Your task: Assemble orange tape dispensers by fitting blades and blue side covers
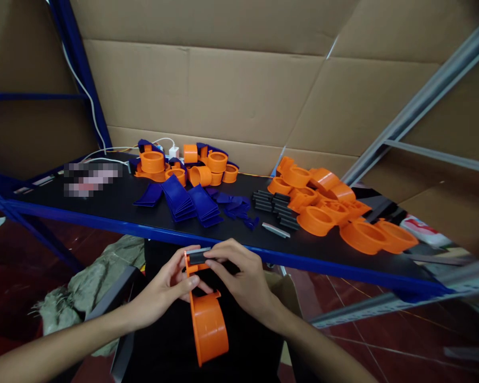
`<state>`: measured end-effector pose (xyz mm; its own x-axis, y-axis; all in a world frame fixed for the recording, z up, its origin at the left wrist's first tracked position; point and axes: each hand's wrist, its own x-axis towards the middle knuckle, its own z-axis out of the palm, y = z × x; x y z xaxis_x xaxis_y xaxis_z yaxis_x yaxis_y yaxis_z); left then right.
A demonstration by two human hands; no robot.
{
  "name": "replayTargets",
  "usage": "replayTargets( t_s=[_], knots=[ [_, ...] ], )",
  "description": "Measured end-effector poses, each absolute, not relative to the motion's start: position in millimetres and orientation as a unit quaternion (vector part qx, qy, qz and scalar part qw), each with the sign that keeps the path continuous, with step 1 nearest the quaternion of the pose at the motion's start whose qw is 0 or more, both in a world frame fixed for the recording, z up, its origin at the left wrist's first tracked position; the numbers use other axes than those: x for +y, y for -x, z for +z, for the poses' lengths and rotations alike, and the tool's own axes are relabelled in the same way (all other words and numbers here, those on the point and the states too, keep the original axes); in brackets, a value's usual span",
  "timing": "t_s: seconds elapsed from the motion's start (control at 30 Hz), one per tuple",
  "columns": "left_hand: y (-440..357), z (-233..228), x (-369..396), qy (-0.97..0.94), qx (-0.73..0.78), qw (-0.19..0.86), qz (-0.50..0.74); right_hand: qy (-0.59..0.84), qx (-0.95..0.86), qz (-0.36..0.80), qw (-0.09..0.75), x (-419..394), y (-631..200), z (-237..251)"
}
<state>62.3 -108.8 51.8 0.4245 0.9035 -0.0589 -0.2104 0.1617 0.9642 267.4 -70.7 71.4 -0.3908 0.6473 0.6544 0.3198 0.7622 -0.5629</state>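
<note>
My left hand [179,281] grips an orange tape dispenser frame [209,327] by its upper arm, in front of the shelf edge. The wide round hub of the frame hangs down toward my lap. Fingers of my right hand [235,271] pinch a short black plastic piece [197,258] at the top of the frame. A serrated metal blade [199,250] lies along that black piece. How firmly the black piece is seated in the frame I cannot tell.
On the black shelf [115,210] lie blue plates [179,197], blue scraps [235,206], black pieces [277,207], metal blades [276,230] and a heap of orange frames [323,202]. Orange-and-blue dispensers [152,162] stand behind. A blue beam [303,260] edges the shelf.
</note>
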Motion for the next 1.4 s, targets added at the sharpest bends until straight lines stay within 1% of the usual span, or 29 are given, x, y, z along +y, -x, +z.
replayTargets(
  t_s=[0.07, 0.2, 0.3, 0.43, 0.53, 0.6, 0.67, 0.73, 0.8, 0.87, 0.9, 0.97, 1.03, 1.17, 1.27, 1.4],
  knots=[
    [-62.1, 50.5, -108.6, -0.502, 0.346, 0.680, 0.408, 0.307, -0.804, 0.189, 0.472, -70.9, -267.1, 71.3],
    [-62.2, 49.5, -108.4, -0.510, 0.346, 0.681, 0.396, 0.274, -0.815, 0.161, 0.485, -70.9, -265.5, 67.6],
    [-62.2, 50.6, -108.9, -0.516, 0.344, 0.677, 0.396, 0.275, -0.815, 0.158, 0.485, -71.1, -263.9, 64.7],
    [-63.3, 51.8, -109.5, -0.519, 0.328, 0.670, 0.418, 0.255, -0.823, 0.165, 0.479, -76.3, -263.4, 66.7],
    [-63.5, 53.3, -108.0, -0.465, 0.332, 0.682, 0.456, 0.223, -0.841, 0.174, 0.462, -79.3, -267.3, 74.8],
    [-61.8, 54.5, -105.4, -0.404, 0.339, 0.701, 0.481, 0.231, -0.847, 0.152, 0.454, -75.1, -274.6, 83.3],
    [-58.5, 54.8, -101.5, -0.357, 0.341, 0.720, 0.488, 0.287, -0.846, 0.086, 0.441, -64.2, -286.9, 93.0],
    [-54.8, 53.9, -97.0, -0.343, 0.339, 0.733, 0.480, 0.380, -0.839, -0.009, 0.388, -48.5, -303.5, 101.7],
    [-52.0, 52.1, -93.0, -0.350, 0.337, 0.741, 0.464, 0.461, -0.832, -0.091, 0.296, -32.8, -320.9, 107.6],
    [-50.9, 50.5, -90.5, -0.361, 0.338, 0.740, 0.457, 0.499, -0.832, -0.132, 0.204, -22.1, -334.8, 110.0],
    [-51.0, 50.1, -90.0, -0.366, 0.340, 0.737, 0.456, 0.503, -0.835, -0.141, 0.172, -19.4, -339.4, 110.0],
    [-51.8, 50.0, -90.2, -0.370, 0.341, 0.735, 0.455, 0.495, -0.845, -0.147, 0.141, -19.6, -343.3, 108.4],
    [-52.8, 50.3, -91.4, -0.370, 0.338, 0.736, 0.455, 0.469, -0.861, -0.138, 0.142, -24.8, -341.5, 105.4],
    [-53.3, 49.5, -92.8, -0.369, 0.338, 0.742, 0.445, 0.397, -0.897, -0.090, 0.174, -35.1, -333.9, 96.9],
    [-53.4, 48.4, -92.5, -0.368, 0.335, 0.746, 0.443, 0.371, -0.900, -0.057, 0.221, -38.9, -331.2, 90.9],
    [-55.7, 50.3, -94.6, -0.358, 0.325, 0.755, 0.442, 0.302, -0.903, 0.004, 0.306, -50.2, -323.4, 88.0]
  ],
)
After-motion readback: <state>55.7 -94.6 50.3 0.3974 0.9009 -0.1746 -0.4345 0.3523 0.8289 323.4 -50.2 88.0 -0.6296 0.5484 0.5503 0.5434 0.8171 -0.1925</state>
